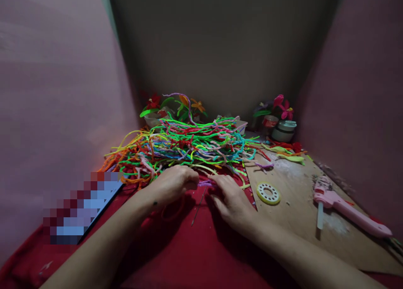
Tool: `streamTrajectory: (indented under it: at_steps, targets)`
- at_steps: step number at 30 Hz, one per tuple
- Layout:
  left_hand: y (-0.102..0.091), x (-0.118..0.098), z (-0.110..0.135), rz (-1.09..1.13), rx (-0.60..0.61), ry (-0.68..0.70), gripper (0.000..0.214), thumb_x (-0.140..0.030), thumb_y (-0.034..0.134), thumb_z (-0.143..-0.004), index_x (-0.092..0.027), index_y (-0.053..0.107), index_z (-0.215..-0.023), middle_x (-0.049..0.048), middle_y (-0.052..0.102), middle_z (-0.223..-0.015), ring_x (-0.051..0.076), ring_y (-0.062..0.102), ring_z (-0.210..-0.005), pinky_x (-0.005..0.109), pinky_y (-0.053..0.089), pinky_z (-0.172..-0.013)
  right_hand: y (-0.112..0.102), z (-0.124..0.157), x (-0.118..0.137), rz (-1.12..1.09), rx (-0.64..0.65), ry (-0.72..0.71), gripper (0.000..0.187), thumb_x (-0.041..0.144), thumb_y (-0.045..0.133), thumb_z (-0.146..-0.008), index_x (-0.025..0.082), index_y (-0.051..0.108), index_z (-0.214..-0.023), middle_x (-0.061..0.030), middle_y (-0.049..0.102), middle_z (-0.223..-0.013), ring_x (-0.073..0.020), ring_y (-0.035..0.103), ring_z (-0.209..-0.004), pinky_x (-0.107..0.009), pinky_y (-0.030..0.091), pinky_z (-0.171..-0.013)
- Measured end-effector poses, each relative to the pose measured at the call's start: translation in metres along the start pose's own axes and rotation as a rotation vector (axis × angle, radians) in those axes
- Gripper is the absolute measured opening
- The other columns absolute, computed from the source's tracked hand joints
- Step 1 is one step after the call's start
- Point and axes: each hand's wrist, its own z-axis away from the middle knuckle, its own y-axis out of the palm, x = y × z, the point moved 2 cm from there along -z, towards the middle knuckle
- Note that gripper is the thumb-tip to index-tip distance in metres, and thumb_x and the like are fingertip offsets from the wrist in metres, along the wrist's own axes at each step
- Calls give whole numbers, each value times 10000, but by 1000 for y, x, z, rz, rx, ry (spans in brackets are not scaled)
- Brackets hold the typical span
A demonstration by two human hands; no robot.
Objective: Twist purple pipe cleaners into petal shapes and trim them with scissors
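Both my hands rest on a red cloth (189, 251) just in front of a big heap of coloured pipe cleaners (189, 144). My left hand (171, 183) is curled, its fingertips pinched on a small purple pipe cleaner piece (206, 183). My right hand (229, 199) meets it from the right, fingers bent and closed on the same purple piece. A thin dark wire (199, 206) lies on the cloth between my wrists, and a red loop (172, 211) lies under my left wrist.
A wooden board (299, 222) at the right carries a yellow ring-shaped disc (268, 193) and a pink glue gun (346, 207). Pipe-cleaner flowers (176, 104) and small jars (283, 130) stand at the back. A blurred flat object (82, 207) lies at the left. Pink walls close in on both sides.
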Motion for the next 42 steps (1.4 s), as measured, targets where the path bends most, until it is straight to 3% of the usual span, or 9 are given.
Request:
streamTrajectory:
  at_steps: [6, 12, 16, 20, 24, 27, 33, 37, 42]
  targets:
    - [-27, -8, 4, 495, -305, -121, 175, -303, 587, -710, -147, 666, -722, 1, 591, -610, 96, 499, -552, 181, 380, -514, -3, -3, -4, -368, -39, 251, 343, 156, 528, -760, 193, 531, -1101, -56, 602, -990, -171, 550, -890, -346, 444, -810]
    - [-53, -19, 3, 932, -608, -152, 165, -298, 640, -693, -136, 611, -702, 16, 616, -599, 28, 393, -374, 129, 274, -337, 0, -3, 0, -761, -14, 407, 268, 261, 589, -736, 178, 584, -991, -51, 625, -949, -172, 576, -889, -321, 465, -775]
    - [-44, -21, -6, 1078, -600, -155, 162, -284, 641, -700, -129, 594, -703, 21, 618, -604, 31, 432, -375, 124, 316, -330, -2, -3, 7, -938, 35, 450, 323, 233, 613, -720, 195, 590, -1040, -53, 629, -965, -160, 577, -857, -279, 469, -684]
    - [-22, -22, -13, 1171, -561, -184, 169, -273, 639, -705, -119, 570, -695, 13, 614, -610, 52, 484, -385, 150, 380, -334, -2, -3, 14, -1182, 118, 393, 558, 172, 682, -663, 267, 515, -1187, -15, 633, -954, -104, 577, -762, -213, 453, -631]
    - [1, -20, -17, 1238, -494, -213, 169, -267, 626, -720, -112, 561, -707, 1, 597, -549, 72, 514, -379, 170, 417, -355, -5, -4, 15, -1214, 51, 308, 447, 281, 594, -778, 263, 504, -1216, -31, 649, -919, -92, 563, -660, -220, 447, -585]
    - [15, -18, -18, 1272, -441, -204, 162, -261, 623, -725, -113, 556, -718, 15, 614, -568, 94, 553, -426, 188, 451, -390, -8, -6, 11, -1189, -25, 319, 336, 355, 516, -828, 198, 595, -1115, -65, 655, -904, -116, 569, -679, -244, 453, -595]
    - [28, -19, -19, 1377, -373, -260, 105, -193, 628, -716, -109, 565, -712, 46, 636, -657, 104, 584, -505, 159, 413, -367, -14, -11, -1, -1391, -172, 389, 213, 332, 595, -771, 138, 680, -746, -55, 658, -803, -117, 571, -655, -244, 447, -610]
    - [25, -13, -21, 1558, -444, -289, 25, -129, 578, -743, -108, 585, -731, 34, 624, -645, 67, 535, -459, 146, 400, -379, -14, -10, -2, -1433, -102, 430, 271, 357, 602, -753, 110, 646, -650, -78, 659, -774, -146, 599, -622, -266, 455, -575]
    - [19, -1, -23, 1680, -610, -244, 73, -122, 531, -784, -127, 605, -787, -4, 569, -563, 75, 536, -502, 167, 447, -483, -12, -9, -1, -1445, -35, 477, 278, 378, 560, -777, 108, 622, -761, -85, 666, -704, -137, 595, -529, -229, 429, -476]
